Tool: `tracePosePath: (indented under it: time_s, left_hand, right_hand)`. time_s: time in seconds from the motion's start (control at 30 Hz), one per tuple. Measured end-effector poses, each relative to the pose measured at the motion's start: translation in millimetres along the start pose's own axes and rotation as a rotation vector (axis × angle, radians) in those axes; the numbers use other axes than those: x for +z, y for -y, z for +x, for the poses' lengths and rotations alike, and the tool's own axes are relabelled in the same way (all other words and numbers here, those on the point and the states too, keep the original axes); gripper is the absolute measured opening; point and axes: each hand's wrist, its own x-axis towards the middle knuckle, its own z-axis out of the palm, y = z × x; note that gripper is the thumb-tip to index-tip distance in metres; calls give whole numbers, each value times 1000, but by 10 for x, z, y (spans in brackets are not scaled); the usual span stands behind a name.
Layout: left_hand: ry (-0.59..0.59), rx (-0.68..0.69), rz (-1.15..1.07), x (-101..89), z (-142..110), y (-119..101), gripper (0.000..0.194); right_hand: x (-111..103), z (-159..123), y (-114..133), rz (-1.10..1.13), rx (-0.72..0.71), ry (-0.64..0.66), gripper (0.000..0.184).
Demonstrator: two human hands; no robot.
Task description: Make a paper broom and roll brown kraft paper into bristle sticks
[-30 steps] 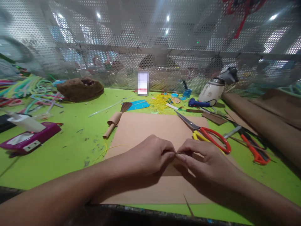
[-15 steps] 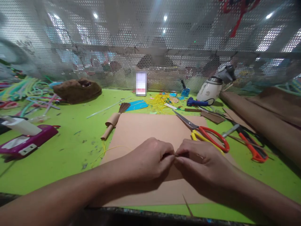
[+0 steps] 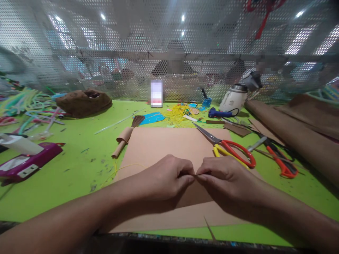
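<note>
i see l hand (image 3: 169, 178) & r hand (image 3: 233, 178) pinch a thin brown strip (image 3: 195, 175) btwn them; cld tear w/ a hard tug

Green tabletop (image 3: 74, 180): tan sheet (image 3: 161, 143), purple power strip (image 3: 49, 151), brown bundle (image 3: 84, 104), yellow strands (image 3: 178, 114), blue tool (image 3: 221, 113), perhaps glue gun.

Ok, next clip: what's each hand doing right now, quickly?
Left hand: closed, pinching a tiny brown piece, mostly hidden.
Right hand: closed, pinching at the same brown piece.
</note>
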Motion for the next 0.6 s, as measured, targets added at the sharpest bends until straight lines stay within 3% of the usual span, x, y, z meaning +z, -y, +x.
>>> tracePosePath:
  time_s: [0.13, 0.27, 0.37, 0.5, 0.6]
  left_hand:
    - [72, -94, -135, -13, 41, 54, 18]
    - [91, -155, -258, 18, 61, 111, 18]
    - [123, -162, -386, 53, 58, 154, 16]
    - [173, -129, -583, 30, 71, 195, 18]
    - [185, -70, -528, -51, 92, 189, 20]
  right_hand:
    - [17, 5, -33, 202, 143, 28, 18]
    - [78, -10, -55, 651, 338, 37, 14]
    - [126, -21, -81, 926, 395, 52, 14]
    - [136, -22, -133, 1036, 406, 70, 20]
    - [108, -9, -157, 1009, 398, 76, 21]
